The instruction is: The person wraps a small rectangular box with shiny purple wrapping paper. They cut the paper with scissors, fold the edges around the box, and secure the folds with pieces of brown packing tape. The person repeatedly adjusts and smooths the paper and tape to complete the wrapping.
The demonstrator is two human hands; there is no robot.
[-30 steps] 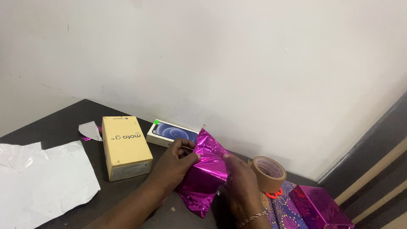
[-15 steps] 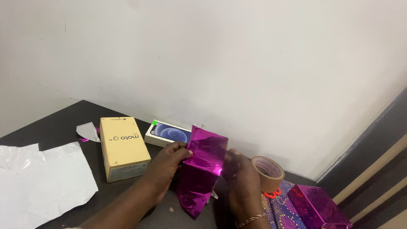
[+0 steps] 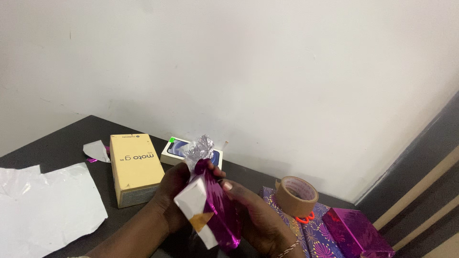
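Both my hands hold a small box half wrapped in shiny magenta foil paper (image 3: pixel 221 212), lifted above the dark table (image 3: pixel 67 143). My left hand (image 3: pixel 173 193) grips its left side, where the white box face (image 3: pixel 193 203) with a brown tape piece shows. My right hand (image 3: pixel 256 215) holds the right side from below. The foil's silver back (image 3: pixel 198 149) is bunched at the top end.
A yellow phone box (image 3: pixel 131 168) and a white phone box (image 3: pixel 179 149) lie near the wall. A brown tape roll (image 3: pixel 296 196), orange scissors handles (image 3: pixel 306 220), patterned purple paper (image 3: pixel 311 236) and a wrapped magenta box (image 3: pixel 356 234) sit at right. White sheets (image 3: pixel 43 208) lie left.
The foil-covered box was lying low between my hands; now it is lifted and tipped on end, white face toward me, with the foil's loose end gathered at the top.
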